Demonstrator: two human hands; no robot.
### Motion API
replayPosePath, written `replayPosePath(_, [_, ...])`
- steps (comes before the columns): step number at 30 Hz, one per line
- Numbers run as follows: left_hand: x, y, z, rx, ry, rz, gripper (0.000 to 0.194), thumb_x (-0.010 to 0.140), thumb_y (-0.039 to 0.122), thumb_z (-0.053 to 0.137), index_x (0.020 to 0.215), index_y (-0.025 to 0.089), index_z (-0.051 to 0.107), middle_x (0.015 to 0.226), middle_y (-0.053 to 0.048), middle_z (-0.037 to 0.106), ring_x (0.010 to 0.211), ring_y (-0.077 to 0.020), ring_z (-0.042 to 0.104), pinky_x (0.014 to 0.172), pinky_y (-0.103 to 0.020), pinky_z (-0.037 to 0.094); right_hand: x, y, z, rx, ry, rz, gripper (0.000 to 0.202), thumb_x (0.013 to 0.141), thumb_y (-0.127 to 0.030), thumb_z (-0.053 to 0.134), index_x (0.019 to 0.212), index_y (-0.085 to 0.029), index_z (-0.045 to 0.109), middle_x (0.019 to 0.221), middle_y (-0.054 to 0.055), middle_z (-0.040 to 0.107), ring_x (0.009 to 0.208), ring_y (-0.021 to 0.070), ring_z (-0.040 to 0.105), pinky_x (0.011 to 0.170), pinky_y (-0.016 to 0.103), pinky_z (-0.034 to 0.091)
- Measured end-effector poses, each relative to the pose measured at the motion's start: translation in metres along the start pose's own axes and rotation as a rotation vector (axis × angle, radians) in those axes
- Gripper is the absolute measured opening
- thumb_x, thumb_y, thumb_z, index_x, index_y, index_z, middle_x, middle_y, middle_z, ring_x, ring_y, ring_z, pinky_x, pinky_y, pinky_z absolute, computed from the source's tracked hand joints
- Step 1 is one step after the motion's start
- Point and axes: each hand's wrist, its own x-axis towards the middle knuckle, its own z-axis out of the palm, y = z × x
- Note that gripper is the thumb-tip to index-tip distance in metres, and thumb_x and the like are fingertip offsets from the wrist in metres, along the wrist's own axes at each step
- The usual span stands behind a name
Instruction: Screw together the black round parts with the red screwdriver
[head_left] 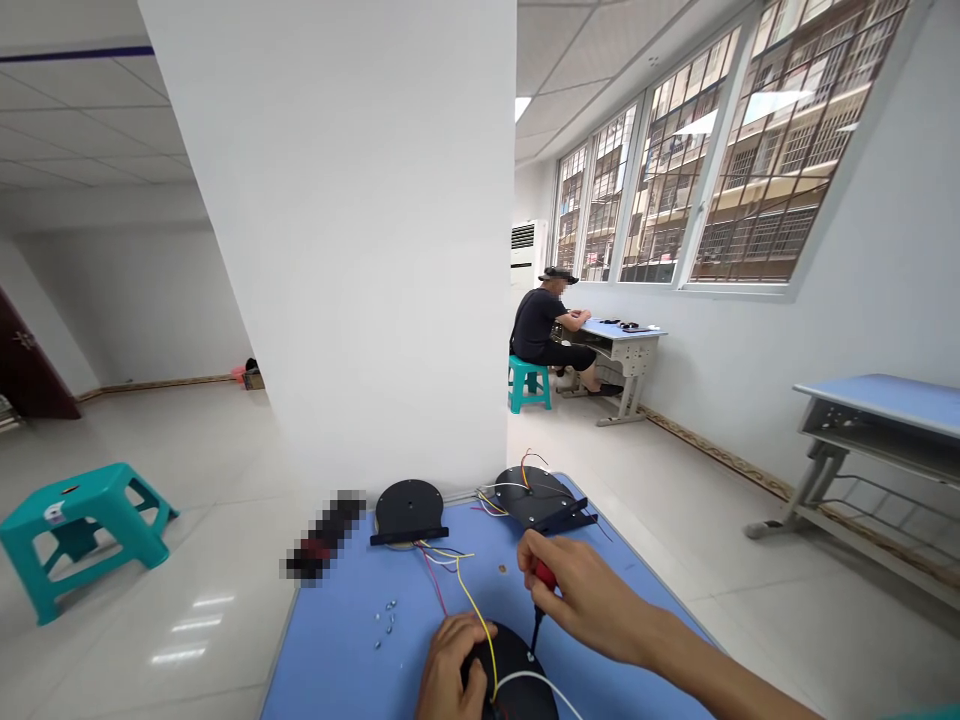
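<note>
The blue surface (352, 640) carries everything here, running from the near edge up to a white pillar (360, 250) at its far edge. At the far edge sit two black round units: one (409, 510) near the middle, the other (534, 497) toward the far right corner with loose wires. A third black disc (517, 680) lies at the near edge, with yellow and white wires (480, 610) trailing across it. The left hand (450, 670) rests curled over the disc's left side, pressing it steady. The right hand (589, 600) is closed around a red-handled screwdriver (541, 590), whose tip stands on the disc's upper face. A few small screws (386, 618) lie loose left of the disc. The step in hand looks like driving or loosening a screw on the disc (which one I cannot tell); the next move calls for keeping the tip seated and the disc from turning. Farther off, another person (544, 325) works at a separate desk.
</note>
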Motion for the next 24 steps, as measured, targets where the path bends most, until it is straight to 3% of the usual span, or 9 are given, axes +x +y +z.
replayPosePath(5, [-0.001,0.002,0.007,-0.014,-0.094,-0.067,0.062,0.066,0.004,0.044,0.123,0.021,0.063,0.130,-0.007,0.063,0.131,-0.0205,0.049,0.114,-0.040,0.035,0.000,0.001,0.001,0.010,0.009,-0.003,0.014,0.080,-0.010,0.043,0.085,-0.023,0.048,0.077,0.000,0.064,0.069,0.0180,0.057,0.066,0.030,0.040])
replayPosePath(9, [0.007,0.018,0.002,0.061,-0.273,-0.072,0.069,0.065,0.012,0.055,0.133,0.020,0.054,0.131,-0.008,0.063,0.133,-0.0259,0.045,0.119,-0.052,0.019,0.000,0.003,0.000,0.010,0.011,-0.004,0.015,0.080,-0.009,0.043,0.085,-0.022,0.048,0.076,-0.001,0.063,0.068,0.0174,0.056,0.065,0.029,0.040])
replayPosePath(12, [0.012,0.024,0.001,0.147,-0.380,-0.047,0.064,0.069,0.021,0.063,0.133,0.025,0.056,0.135,-0.007,0.060,0.134,-0.0300,0.043,0.118,-0.056,0.017,-0.002,0.002,0.001,0.007,0.010,-0.004,0.015,0.081,-0.009,0.043,0.086,-0.022,0.048,0.075,-0.001,0.062,0.067,0.0172,0.056,0.065,0.029,0.040])
replayPosePath(17, [0.011,0.017,0.010,0.208,-0.367,0.058,0.047,0.081,0.044,0.064,0.128,0.037,0.059,0.135,-0.003,0.060,0.129,-0.0306,0.046,0.114,-0.056,0.024,-0.009,-0.008,0.010,-0.028,0.005,-0.027,0.014,0.083,-0.010,0.042,0.086,-0.022,0.048,0.077,0.001,0.064,0.069,0.0189,0.056,0.066,0.031,0.041])
replayPosePath(21, [0.009,0.014,0.016,0.241,-0.310,0.053,0.042,0.080,0.036,0.067,0.122,0.038,0.063,0.128,-0.001,0.063,0.123,-0.0284,0.049,0.111,-0.051,0.029,-0.016,-0.017,0.022,-0.074,0.002,-0.092,0.016,0.083,-0.009,0.041,0.086,-0.022,0.049,0.082,0.003,0.068,0.073,0.0200,0.061,0.070,0.031,0.043])
replayPosePath(24, [0.009,0.016,0.016,0.248,-0.300,0.062,0.043,0.079,0.036,0.067,0.122,0.037,0.063,0.128,-0.002,0.062,0.122,-0.0287,0.049,0.110,-0.050,0.030,-0.013,-0.016,0.027,-0.166,-0.011,-0.040,0.018,0.088,-0.011,0.040,0.095,-0.021,0.052,0.084,0.004,0.071,0.075,0.0214,0.066,0.069,0.031,0.044])
